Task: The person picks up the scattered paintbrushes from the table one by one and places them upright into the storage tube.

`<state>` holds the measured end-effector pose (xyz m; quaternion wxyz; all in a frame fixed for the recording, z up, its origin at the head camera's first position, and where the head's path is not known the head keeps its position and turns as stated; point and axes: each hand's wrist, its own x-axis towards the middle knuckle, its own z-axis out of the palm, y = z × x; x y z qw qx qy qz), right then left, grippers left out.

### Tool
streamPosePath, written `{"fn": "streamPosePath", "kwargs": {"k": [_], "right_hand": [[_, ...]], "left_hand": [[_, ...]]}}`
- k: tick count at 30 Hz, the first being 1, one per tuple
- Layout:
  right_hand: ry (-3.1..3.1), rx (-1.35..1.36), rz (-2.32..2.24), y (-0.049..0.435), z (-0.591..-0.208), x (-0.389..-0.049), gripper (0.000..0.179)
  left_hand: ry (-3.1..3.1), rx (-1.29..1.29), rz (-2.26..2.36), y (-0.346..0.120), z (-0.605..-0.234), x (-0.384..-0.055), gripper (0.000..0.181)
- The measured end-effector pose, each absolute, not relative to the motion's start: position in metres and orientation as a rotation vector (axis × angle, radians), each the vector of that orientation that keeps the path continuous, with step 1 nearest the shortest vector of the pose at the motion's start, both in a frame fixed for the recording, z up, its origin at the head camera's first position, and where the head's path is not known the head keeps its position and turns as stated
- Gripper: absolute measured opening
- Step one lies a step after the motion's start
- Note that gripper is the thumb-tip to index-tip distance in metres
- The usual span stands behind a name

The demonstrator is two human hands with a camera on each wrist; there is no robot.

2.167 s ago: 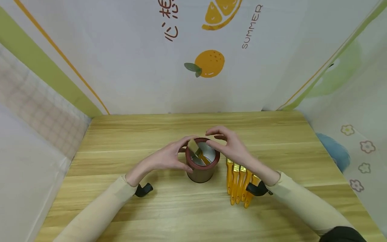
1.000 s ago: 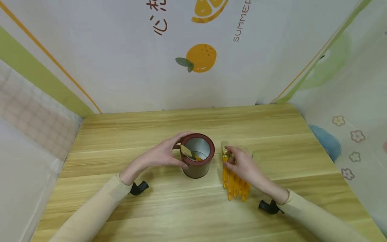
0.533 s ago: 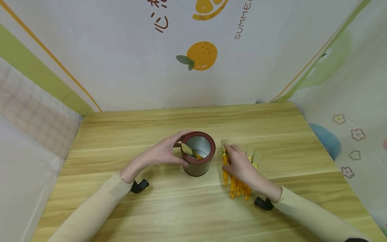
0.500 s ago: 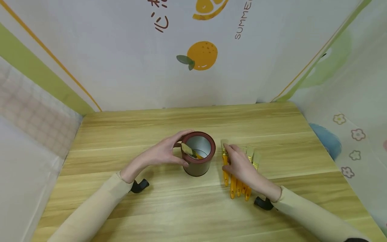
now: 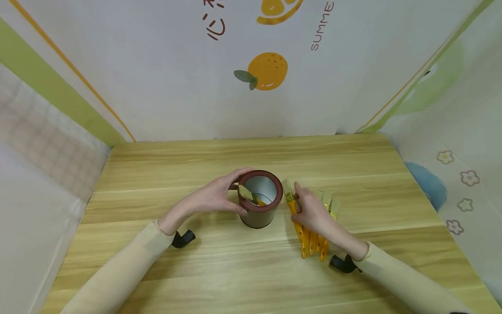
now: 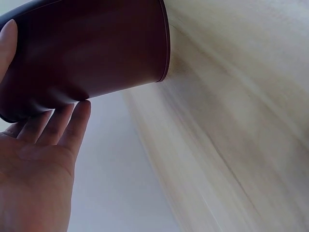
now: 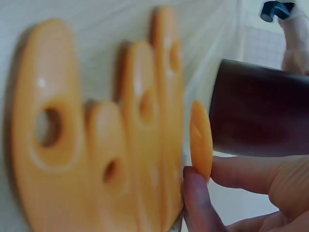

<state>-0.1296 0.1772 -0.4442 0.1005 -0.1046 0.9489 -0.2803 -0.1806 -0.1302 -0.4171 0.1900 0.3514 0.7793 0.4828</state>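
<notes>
In the head view, a red-rimmed can (image 5: 256,219) is stood upright on the wood-grained bench (image 5: 219,270), its mouth turned upward and its pale, shiny inside exposed. One brush, the stored brush (image 5: 246,193), is contained in it: its bristles are propped up at the rim on the left hand's side, and its orange handle is slanted down across the inside. The wall is clasped by the left hand (image 5: 215,196), with the thumb set on the near side and the fingers on the far side. Outside the can, just beside it, the held brush (image 5: 293,208) is pinched by the right hand (image 5: 313,211). Its bristles are pointed away from the person and slightly to the left, its handle back and slightly to the right, so its long axis is laid aslant. Under and beside that hand, loose brushes (image 5: 312,244) are bunched, handles directed toward the person and bristles away.

In the left wrist view, the can's dark wall is pressed by fingertips, with the thumb placed opposite; its contents are hidden.

In the right wrist view, the held brush's rounded handle end is caught edge-on in the grip and pointed toward the top; its bristles are hidden. Four loose handles are ranged on one side, the can on the other.
</notes>
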Motion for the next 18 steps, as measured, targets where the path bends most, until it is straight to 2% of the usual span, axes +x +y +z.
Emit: {"fn": "streamPosePath", "kwargs": {"k": [7, 18], "right_hand": [[2.602, -0.183, -1.127, 0.187, -0.428, -0.139, 0.093], [2.625, -0.169, -1.388, 0.203, -0.388, -0.144, 0.089]], "left_hand": [[2.194, 1.0, 1.332, -0.129, -0.414, -0.18, 0.103], [2.23, 0.991, 1.28, -0.128, -0.409, -0.177, 0.104]]}}
